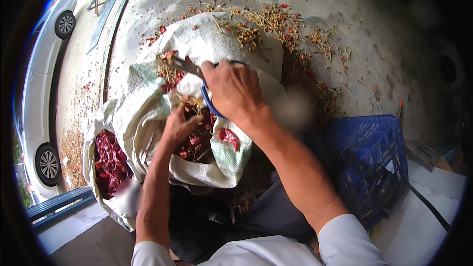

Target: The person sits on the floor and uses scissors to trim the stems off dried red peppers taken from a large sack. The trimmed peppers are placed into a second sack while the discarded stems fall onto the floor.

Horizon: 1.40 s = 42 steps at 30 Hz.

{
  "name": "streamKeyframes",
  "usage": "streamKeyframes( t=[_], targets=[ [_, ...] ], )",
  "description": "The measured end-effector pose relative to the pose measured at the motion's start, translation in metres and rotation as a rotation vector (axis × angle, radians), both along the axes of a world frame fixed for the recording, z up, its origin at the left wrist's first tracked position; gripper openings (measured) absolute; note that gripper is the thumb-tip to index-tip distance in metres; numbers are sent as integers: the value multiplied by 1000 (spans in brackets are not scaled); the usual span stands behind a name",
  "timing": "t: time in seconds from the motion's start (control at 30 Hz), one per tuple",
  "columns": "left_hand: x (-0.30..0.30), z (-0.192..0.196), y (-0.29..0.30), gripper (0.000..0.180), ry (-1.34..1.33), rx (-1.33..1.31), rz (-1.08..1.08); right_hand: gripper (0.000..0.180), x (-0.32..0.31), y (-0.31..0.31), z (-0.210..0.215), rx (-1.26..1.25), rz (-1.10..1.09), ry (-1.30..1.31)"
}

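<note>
My right hand [234, 91] grips a pair of scissors with blue handles [211, 102]. Its metal blades [189, 66] point left, toward a clump of stems and red bits [169, 71] above the sack. Lower left, my left hand [178, 125] is closed at the mouth of a white woven sack [197, 170]. Dried red chili peppers [188, 102] with pale stems show at its fingertips, slightly blurred. More chilies [199, 143] lie inside this sack, and a single red chili [228, 139] rests on its folded rim.
Another white sack [89, 160] at the left holds dark red chilies [111, 162]. Cut stems [320, 44] litter the concrete floor [359, 79] beyond. A blue plastic crate [367, 123] with a black cable stands at the right. Outside, on the left, a white car [42, 76] is parked.
</note>
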State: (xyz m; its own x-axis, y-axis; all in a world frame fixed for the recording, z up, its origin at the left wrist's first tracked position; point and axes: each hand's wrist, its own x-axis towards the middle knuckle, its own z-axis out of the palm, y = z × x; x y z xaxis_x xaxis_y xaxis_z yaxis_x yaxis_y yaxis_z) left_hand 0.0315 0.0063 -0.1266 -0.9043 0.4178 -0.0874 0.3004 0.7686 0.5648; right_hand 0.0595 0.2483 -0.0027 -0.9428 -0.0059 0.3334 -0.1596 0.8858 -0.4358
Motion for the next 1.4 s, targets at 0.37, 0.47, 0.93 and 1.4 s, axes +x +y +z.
streamKeyframes(
  t=[0.37,0.47,0.93,1.4],
  targets=[
    [-7,13,19,40,-496,323,31,16,-18,25,22,-15,-224,290],
    [-67,7,-4,44,-462,-116,177,16,-13,21,17,-1,-168,327],
    [-1,30,-35,109,-570,-618,-292,18,-28,-3,5,16,-147,229],
    [-6,-62,-52,85,-754,-127,-21,20,-14,-6,6,10,-56,192]
  ],
)
